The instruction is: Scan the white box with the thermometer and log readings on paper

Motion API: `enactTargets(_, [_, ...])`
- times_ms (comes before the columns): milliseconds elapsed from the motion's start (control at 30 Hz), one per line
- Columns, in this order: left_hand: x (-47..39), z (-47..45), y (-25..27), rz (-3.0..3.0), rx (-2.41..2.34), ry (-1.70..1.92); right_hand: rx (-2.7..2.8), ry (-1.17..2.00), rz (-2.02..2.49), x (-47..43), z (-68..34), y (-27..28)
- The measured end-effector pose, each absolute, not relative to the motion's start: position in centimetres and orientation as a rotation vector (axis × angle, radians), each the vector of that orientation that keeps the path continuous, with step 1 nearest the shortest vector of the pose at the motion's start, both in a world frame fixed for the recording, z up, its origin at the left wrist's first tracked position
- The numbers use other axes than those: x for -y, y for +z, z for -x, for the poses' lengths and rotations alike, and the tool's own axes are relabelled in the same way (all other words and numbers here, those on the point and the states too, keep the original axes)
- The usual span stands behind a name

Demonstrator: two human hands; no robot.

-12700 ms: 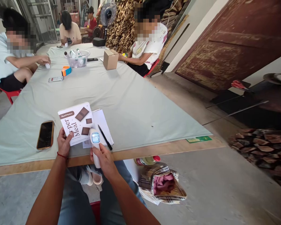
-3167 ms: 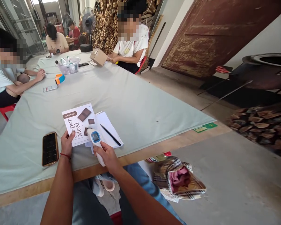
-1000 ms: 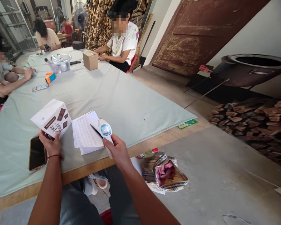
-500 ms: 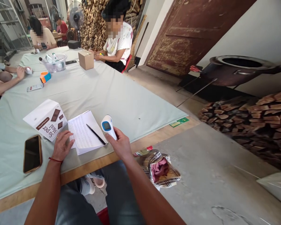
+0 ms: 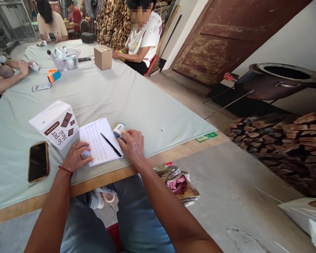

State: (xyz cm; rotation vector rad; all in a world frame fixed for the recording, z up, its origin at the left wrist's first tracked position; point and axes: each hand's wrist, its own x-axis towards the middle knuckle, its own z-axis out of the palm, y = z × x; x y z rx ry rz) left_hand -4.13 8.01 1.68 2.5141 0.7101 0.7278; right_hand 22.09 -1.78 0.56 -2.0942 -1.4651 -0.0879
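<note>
Two in the head view, both near the front edge of a table (image 5: 100, 179): left hand (image 5: 77, 154), palm down, fingers loosely spread, fingertips on the lower left part of handwritten papers (image 5: 92, 135), red string around the wrist; right hand (image 5: 133, 144), fingers bent, at the handle end of a white-and-blue handheld device (image 5: 119, 130). Handle hidden behind the fingers; impossible to tell whether gripped or merely touched. Place of the device: beside the right edge of the papers, over the pale green cloth (image 5: 158, 109). Across the papers, lying aslant between both hands, a black pen (image 5: 109, 143).

Left of the papers, a folded card (image 5: 55, 123) lettered "NutriMotion" and "Su-per Meal", standing partly raised; nearer, a dark-screened phone (image 5: 38, 161). Farther along the cloth, a second phone (image 5: 41, 87), an orange-and-blue object (image 5: 53, 76), a clear basin (image 5: 61, 64) with bottles inside, a cardboard box (image 5: 103, 58) and a black case (image 5: 89, 37). Beyond the box, a seated person in a white patterned top (image 5: 143, 44). On the floor to the right, a plaid bag (image 5: 192, 195); farther off, a large dark pot (image 5: 268, 84) and stacked firewood (image 5: 300, 140).
</note>
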Motion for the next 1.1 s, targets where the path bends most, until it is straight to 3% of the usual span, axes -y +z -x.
enactTargets(267, [-7.8, 4.2, 1.8, -2.546, -0.756, 0.644, 1.664, 0.279, 1.974, 0.4, -18.9, 1.3])
enactTargets(567, [-5.7, 3.0, 1.9, -2.633, -0.489, 0.622, 1.055, 0.813, 1.245, 6.0, -19.3, 0.7])
enactTargets(833, [-5.1, 2.4, 1.7, -2.737, -0.383, 0.477, 1.176, 0.618, 1.239, 8.0, -16.8, 2.3])
enactTargets(1100, [-5.0, 2.3, 1.2, -2.811, -0.355, 0.450, 0.960, 0.699, 1.461, 5.7, -16.3, 0.7])
